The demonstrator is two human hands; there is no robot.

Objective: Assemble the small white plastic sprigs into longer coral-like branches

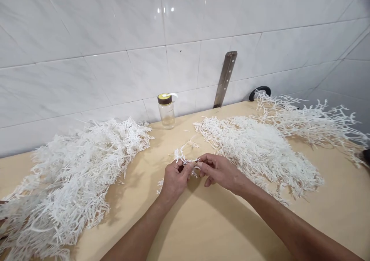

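Observation:
Above the middle of the table my two hands meet around a small white branching plastic sprig [182, 153]. My left hand [175, 176] is closed, pinching the sprig between thumb and fingers. From the right, my right hand [221, 171] is closed too, its thumb and forefinger on the sprig's right end. Short white tips poke out below the fingertips. A few loose white pieces [192, 142] lie on the table just beyond my hands. Where exactly the parts join between my fingers is hidden.
A large heap of white sprigs [86, 168] covers the left side. On the right lies a pile of small white pieces [260, 149], with longer white branches [315, 120] behind it. A lidded bottle [167, 112] and a brown metal strip [225, 79] stand by the tiled wall.

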